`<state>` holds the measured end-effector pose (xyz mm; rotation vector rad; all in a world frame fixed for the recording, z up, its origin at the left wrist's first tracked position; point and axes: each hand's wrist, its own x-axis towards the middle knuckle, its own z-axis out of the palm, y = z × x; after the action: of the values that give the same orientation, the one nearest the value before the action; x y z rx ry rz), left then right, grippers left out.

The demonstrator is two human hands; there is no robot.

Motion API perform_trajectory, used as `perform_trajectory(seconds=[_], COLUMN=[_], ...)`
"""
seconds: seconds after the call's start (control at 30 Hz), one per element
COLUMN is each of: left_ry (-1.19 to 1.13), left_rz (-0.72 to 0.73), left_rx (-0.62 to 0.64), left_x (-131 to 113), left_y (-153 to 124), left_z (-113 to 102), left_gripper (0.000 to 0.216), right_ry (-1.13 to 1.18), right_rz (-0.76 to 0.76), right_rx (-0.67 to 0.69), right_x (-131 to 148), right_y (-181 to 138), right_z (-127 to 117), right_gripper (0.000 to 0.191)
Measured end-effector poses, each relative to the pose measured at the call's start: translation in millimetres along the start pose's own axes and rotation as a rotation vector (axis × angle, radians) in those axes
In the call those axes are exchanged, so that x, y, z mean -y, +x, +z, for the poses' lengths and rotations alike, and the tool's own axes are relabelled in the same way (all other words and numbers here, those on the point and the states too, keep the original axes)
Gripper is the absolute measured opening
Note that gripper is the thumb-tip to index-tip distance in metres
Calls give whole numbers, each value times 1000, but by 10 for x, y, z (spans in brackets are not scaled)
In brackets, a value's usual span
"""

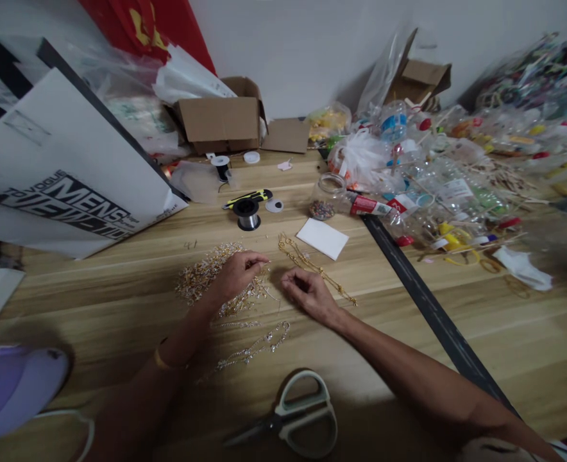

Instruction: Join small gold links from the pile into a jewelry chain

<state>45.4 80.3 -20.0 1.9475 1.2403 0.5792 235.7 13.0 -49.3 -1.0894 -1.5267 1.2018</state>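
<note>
My left hand is over the right part of a loose pile of small gold and silver beads or charms. Its thumb and forefinger are pinched, and a tiny bit at their tips is too small to name. To the right, my right hand rests near the table top with its fingers curled in; what they hold, if anything, is hidden. Just beyond that hand lies a gold chain. A silver chain with small charms lies nearer to me, below both hands.
Scissors lie at the front edge. Beyond the pile are a wire spool, a yellow cutter, a white pad and a bead jar. Plastic bottles crowd the right; a paper bag stands left.
</note>
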Motion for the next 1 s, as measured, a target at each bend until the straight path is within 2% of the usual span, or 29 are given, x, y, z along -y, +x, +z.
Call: perform_trajectory(seconds=[0.57,1.0], left_ry=[-44,-152], left_rz=[-4,-59], left_rx=[-37,51], left_x=[7,-13], left_y=[6,-11], left_z=[-8,-46], left_gripper=[29,28], right_ry=[13,32], right_rz=[3,31], right_rx=[13,13], right_x=[28,35], right_y=[7,15], right_z=[-8,-8], right_gripper=[15,15])
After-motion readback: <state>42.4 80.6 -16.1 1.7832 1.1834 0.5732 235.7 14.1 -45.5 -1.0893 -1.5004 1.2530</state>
